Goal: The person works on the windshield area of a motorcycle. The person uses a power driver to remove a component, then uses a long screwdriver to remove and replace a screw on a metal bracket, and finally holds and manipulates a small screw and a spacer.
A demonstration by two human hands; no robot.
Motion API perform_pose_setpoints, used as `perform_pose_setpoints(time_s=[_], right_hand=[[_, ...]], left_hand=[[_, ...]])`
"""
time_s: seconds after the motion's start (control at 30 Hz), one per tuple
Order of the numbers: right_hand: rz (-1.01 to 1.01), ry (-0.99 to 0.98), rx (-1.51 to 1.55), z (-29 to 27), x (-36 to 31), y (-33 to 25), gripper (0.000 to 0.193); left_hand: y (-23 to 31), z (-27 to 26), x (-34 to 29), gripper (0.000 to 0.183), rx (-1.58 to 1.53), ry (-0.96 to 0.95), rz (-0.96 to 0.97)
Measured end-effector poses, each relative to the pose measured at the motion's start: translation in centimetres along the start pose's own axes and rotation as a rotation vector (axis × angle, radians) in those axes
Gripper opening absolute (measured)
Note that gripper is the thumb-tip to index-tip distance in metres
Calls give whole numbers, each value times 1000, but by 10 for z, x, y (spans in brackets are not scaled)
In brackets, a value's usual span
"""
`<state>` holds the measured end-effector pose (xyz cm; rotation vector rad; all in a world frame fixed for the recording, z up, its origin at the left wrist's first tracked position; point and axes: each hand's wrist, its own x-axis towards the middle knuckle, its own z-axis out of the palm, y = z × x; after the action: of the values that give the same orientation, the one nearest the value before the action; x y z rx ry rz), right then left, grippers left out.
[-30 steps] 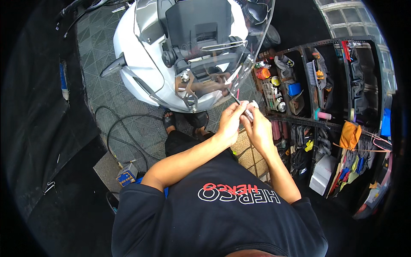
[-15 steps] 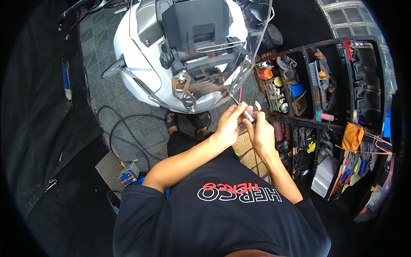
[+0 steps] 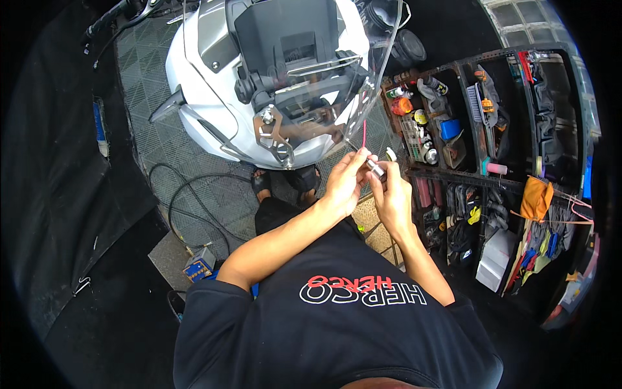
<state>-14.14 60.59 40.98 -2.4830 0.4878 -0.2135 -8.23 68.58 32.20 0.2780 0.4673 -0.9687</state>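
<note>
In front of my chest, both hands are close together. My left hand [image 3: 342,181] is closed, thumb and fingers pinching near one end of a small silver metal cylinder [image 3: 375,168]. My right hand [image 3: 393,198] is closed on the cylinder's other end. A thin dark rod [image 3: 352,144] sticks out beyond my left fingertips, and a thin pink-red rod or cord [image 3: 364,134] rises beside it; whether either joins the cylinder is hidden. Just ahead stands a white motorcycle front [image 3: 214,120] with a clear windscreen [image 3: 324,120] and a metal bracket [image 3: 275,137].
Black open shelves [image 3: 466,168] with bottles, brushes and tools stand on the right. An orange pouch [image 3: 536,199] hangs there. Left of my legs, a black cable [image 3: 172,194] loops over the grey floor mat [image 3: 149,110], near a blue box [image 3: 199,264].
The silver cylinder shows more plainly between my fingers, and my right hand has shifted slightly. The whole view has moved a little, with the motorcycle now slightly farther left.
</note>
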Motion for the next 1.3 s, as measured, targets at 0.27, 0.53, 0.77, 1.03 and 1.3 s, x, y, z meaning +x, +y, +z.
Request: perform_pose_setpoints(time_s=[0.27, 0.53, 0.77, 1.03, 1.3], right_hand=[[827, -272, 882, -8, 10, 12, 37], [-227, -180, -371, -11, 15, 4, 31], [-7, -234, -134, -1, 21, 3, 25], [809, -430, 720, -8, 30, 1, 29], [897, -440, 1131, 4, 24, 12, 28]], left_hand=[[-6, 1, -1, 17, 7, -107, 57], [4, -2, -1, 22, 58, -124, 48], [12, 1, -8, 29, 74, -97, 29], [12, -6, -11, 32, 104, -79, 31], [8, 0, -9, 32, 120, -173, 60]])
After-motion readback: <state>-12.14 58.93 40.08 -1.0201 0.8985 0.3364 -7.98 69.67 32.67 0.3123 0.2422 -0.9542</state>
